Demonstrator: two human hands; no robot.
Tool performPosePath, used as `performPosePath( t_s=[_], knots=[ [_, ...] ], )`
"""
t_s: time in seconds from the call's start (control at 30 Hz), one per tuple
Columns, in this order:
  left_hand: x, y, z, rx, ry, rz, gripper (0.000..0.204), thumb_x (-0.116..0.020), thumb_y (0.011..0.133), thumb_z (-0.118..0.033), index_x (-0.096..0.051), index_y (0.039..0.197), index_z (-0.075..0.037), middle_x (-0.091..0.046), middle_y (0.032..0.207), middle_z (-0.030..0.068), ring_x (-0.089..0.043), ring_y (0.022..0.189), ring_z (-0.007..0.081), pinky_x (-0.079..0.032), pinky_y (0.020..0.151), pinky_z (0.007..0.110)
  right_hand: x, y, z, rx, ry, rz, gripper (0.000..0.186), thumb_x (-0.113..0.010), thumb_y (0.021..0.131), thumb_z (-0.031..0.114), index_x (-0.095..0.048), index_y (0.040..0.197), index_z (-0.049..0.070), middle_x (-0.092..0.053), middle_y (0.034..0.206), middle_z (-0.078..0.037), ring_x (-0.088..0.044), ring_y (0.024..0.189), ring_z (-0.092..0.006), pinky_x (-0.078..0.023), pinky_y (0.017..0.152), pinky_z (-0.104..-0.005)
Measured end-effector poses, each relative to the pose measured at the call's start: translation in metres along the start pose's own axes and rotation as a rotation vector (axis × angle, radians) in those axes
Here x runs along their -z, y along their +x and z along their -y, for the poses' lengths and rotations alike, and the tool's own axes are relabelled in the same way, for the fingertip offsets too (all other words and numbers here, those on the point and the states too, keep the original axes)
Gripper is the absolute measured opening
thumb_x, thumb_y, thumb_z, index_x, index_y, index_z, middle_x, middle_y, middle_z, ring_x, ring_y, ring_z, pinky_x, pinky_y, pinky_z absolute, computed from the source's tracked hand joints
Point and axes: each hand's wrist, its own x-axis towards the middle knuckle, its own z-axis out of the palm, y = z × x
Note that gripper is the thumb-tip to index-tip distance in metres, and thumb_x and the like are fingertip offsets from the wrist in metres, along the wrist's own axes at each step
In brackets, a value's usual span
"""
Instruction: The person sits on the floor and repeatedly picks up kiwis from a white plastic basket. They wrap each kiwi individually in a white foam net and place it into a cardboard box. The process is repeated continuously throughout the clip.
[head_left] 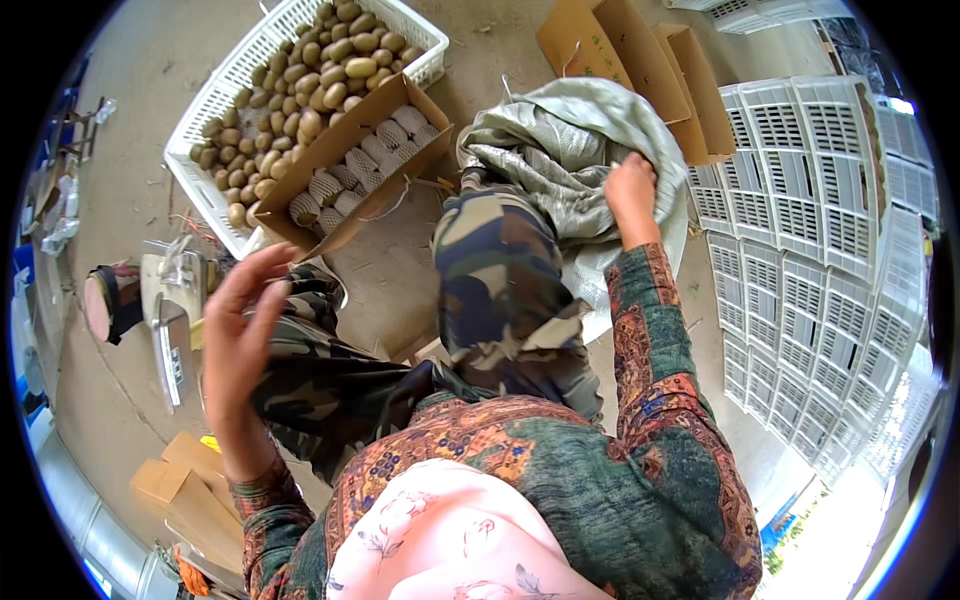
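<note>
My left hand point(243, 325) is raised at the left with its fingers apart and nothing in it, beside the near end of a long cardboard box point(345, 232). Inside that box lie kiwifruit in white foam net sleeves point(365, 160). Behind the box stands a white plastic crate point(187, 130) heaped with bare brown kiwifruit point(300, 95). On the right, my right hand point(632, 198) is closed at a fold of a pale grey-green woven sack point(560, 150). Its fingertips are partly hidden, and the sack lies crumpled by my knee.
Stacked white slatted crates point(800, 190) line the right side. Open cardboard boxes point(640, 60) stand behind the sack. A scale point(172, 340) and a round pink-topped stool point(100, 305) are at the left, with more cardboard point(190, 500) at the lower left.
</note>
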Motion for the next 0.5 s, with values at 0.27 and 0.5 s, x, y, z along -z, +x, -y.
performPosePath(
  t_s=[0.27,0.5],
  knots=[
    [-0.276,0.054,-0.079,-0.739,0.804,0.703,0.025,-0.070,0.084,-0.021,-0.068,0.098,0.000,-0.066,0.107,0.0159,-0.062,0.099,0.0320,-0.052,0.090,0.040,-0.020,-0.057,-0.084,0.804,-0.386,-0.097,0.018,-0.058,0.084,0.012,-0.071,0.097,0.010,-0.067,0.115,-0.014,-0.050,0.131,-0.0336,-0.038,0.109,-0.0540],
    [-0.370,0.088,-0.035,-0.768,1.096,0.861,0.067,-0.076,0.080,-0.017,-0.052,0.142,-0.007,-0.068,0.126,0.0118,-0.059,0.127,0.0265,-0.037,0.110,0.049,0.107,-0.166,-0.096,0.637,-0.043,0.211,0.016,-0.063,0.075,0.016,-0.068,0.084,0.004,-0.066,0.079,-0.018,-0.064,0.083,-0.0361,-0.052,0.089,-0.0484]
  ],
)
